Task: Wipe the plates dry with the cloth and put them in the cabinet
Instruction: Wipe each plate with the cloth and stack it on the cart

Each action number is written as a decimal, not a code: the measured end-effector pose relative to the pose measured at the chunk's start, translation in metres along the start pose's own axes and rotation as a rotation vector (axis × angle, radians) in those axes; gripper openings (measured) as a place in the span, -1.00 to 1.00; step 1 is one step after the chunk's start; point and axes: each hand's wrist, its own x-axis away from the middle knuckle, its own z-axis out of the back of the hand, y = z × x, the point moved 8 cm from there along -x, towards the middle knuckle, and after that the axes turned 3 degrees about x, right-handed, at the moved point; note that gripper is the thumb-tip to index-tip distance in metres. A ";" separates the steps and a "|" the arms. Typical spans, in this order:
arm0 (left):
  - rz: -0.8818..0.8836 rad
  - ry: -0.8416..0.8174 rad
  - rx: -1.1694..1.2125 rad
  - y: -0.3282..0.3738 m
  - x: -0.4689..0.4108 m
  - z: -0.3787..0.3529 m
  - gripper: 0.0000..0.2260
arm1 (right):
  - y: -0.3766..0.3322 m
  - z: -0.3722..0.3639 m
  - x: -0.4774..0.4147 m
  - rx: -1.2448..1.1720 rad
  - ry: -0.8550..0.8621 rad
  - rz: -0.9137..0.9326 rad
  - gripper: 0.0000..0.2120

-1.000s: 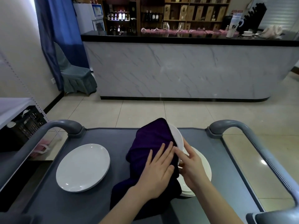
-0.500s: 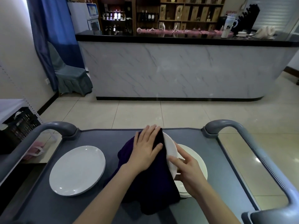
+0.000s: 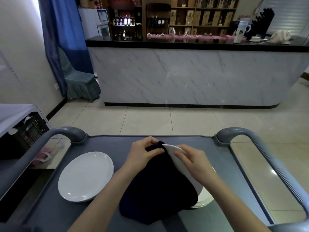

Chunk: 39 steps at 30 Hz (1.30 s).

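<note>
Left hand [image 3: 142,154]: grip pinches cloth [image 3: 158,190] over top rim of tilted plate [image 3: 173,151]. Right hand [image 3: 194,163]: grip holds the plate's bare right edge. Plate stands on edge over stack [image 3: 206,199], right of centre on cart [image 3: 234,181]. Cloth drapes to near edge. Flat plate [image 3: 86,176] lies left, apart from cloth. Open deck along far edge between handles [image 3: 247,133].
</note>
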 end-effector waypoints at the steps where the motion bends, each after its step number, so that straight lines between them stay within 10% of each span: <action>1: -0.021 -0.031 -0.037 0.004 0.000 -0.002 -0.82 | -0.004 -0.002 -0.003 0.040 -0.015 0.023 -0.87; 13: 0.073 0.285 -0.053 -0.010 0.022 0.022 -0.93 | 0.025 0.017 0.009 -0.613 0.315 -0.266 -0.81; 24: -0.099 -0.105 -0.303 0.020 0.006 -0.009 -0.87 | -0.006 -0.005 -0.007 -0.194 -0.062 -0.018 -0.80; 32: 0.072 0.274 -0.025 -0.012 0.023 0.029 -0.97 | 0.025 0.004 0.011 -0.617 0.245 -0.260 -0.83; 39: 0.044 0.222 -0.001 -0.008 0.023 0.031 -0.87 | 0.005 0.014 -0.007 -0.304 -0.007 -0.078 -0.83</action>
